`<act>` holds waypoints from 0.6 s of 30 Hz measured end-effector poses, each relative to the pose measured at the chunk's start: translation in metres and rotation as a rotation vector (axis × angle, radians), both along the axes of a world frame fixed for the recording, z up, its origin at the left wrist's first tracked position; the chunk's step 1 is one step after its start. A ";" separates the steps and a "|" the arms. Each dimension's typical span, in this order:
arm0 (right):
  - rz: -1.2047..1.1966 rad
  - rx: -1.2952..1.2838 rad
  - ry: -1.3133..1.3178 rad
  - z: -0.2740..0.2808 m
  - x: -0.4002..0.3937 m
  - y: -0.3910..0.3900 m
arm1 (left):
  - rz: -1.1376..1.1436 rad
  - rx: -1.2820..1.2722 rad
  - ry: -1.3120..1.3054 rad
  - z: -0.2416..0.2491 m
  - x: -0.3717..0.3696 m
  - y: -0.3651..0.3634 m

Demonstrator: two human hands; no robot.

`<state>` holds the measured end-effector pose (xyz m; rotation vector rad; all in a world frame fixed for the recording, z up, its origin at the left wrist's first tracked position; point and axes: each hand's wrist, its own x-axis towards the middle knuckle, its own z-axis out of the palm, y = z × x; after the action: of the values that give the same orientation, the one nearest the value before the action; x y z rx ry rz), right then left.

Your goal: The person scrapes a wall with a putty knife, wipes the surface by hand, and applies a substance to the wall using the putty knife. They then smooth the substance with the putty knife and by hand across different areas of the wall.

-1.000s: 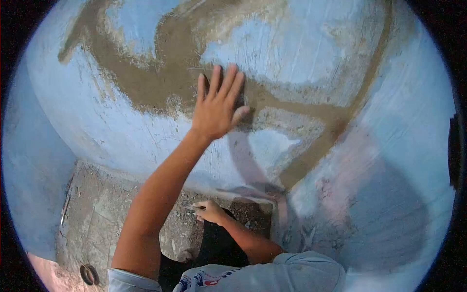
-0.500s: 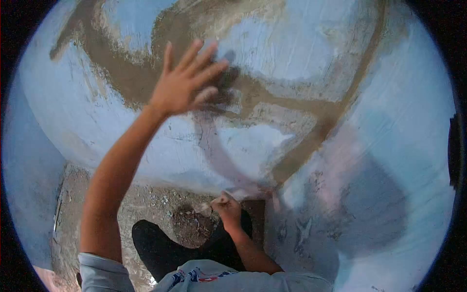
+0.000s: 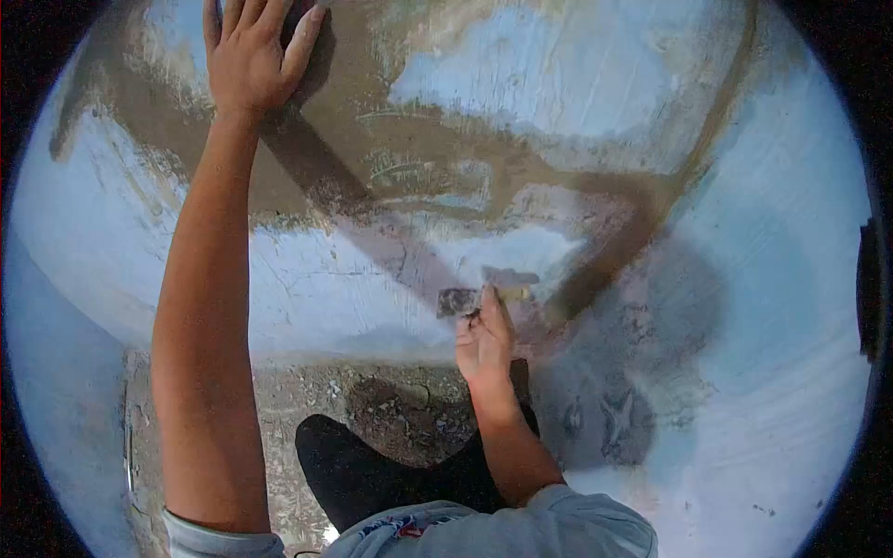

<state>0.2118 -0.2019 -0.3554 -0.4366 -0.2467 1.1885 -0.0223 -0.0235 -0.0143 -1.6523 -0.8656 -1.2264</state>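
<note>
My left hand (image 3: 249,60) rests on the upper left of the wall, fingers spread, over a brown plastered patch (image 3: 358,139). Nothing is in it. Lower down, near the wall's base, my right hand (image 3: 486,337) grips a small scraper (image 3: 459,301) with a grey, stained blade pointing left. Its yellowish handle end sticks out to the right of my fingers. Brown filler strips (image 3: 605,256) run on the wall to the right of the scraper, and light blue paint surrounds them.
Below the wall lies a dirt floor (image 3: 279,391) with debris and a darker hollow (image 3: 409,414). My black-clad knees (image 3: 349,465) are close to it. A bluish side wall (image 3: 763,372) stands at the right, with shadows on it.
My left hand has moved up and to the left along the wall. My right hand has risen from above my knees to the lower wall, bringing the scraper along.
</note>
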 end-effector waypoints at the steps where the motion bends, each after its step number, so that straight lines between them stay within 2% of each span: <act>1: 0.082 -0.012 0.045 0.005 -0.002 0.009 | -0.001 -0.002 -0.004 -0.001 0.001 -0.002; 7: -0.369 0.229 -0.244 0.084 -0.002 0.048 | 0.012 0.095 -0.003 -0.003 0.001 0.009; 10: -0.414 0.248 -0.536 0.099 0.003 0.072 | -0.004 0.119 0.005 -0.003 0.000 0.010; 13: -0.404 0.281 -0.623 0.102 0.019 0.086 | -0.007 0.030 -0.009 -0.002 0.001 0.001; 17: -0.539 0.225 -0.500 0.101 0.032 0.095 | 0.000 0.042 0.001 -0.002 0.000 0.003; 18: -0.572 0.189 -0.545 0.106 0.021 0.101 | -0.002 0.077 0.004 -0.003 -0.001 0.009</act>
<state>0.2328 -0.1013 -0.2497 -0.6101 -0.6506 0.4634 -0.0233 -0.0149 -0.0175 -1.5942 -0.8050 -1.2425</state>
